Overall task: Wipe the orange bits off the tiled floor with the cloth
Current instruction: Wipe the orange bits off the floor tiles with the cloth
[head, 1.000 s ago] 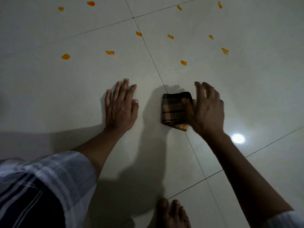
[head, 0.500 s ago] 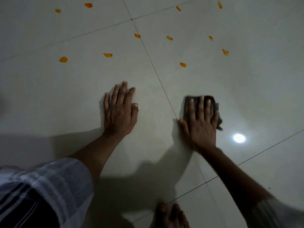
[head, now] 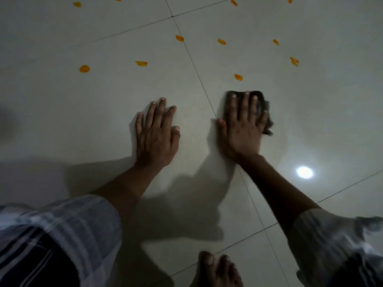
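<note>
My right hand (head: 242, 127) lies flat with straight spread fingers on the dark folded cloth (head: 266, 113), pressing it to the pale tiled floor (head: 310, 112). Only the cloth's far and right edges show around the fingers. Flat on the floor to the left, my left hand (head: 156, 133) holds nothing. Several orange bits lie beyond the hands. The nearest orange bit (head: 238, 77) is just beyond the cloth. Others include an orange bit (head: 141, 63) and a round orange bit (head: 84, 68) farther left.
A dark grout line (head: 199, 75) runs between the hands, towards me. A bright lamp reflection (head: 304, 172) shines on the tile right of my forearm. My bare toes (head: 217, 268) show at the bottom edge, and striped sleeves cover both arms.
My right hand went from gripping the cloth's side to pressing flat on top of it, then slid it forward towards the orange bits. The left hand stayed planted.
</note>
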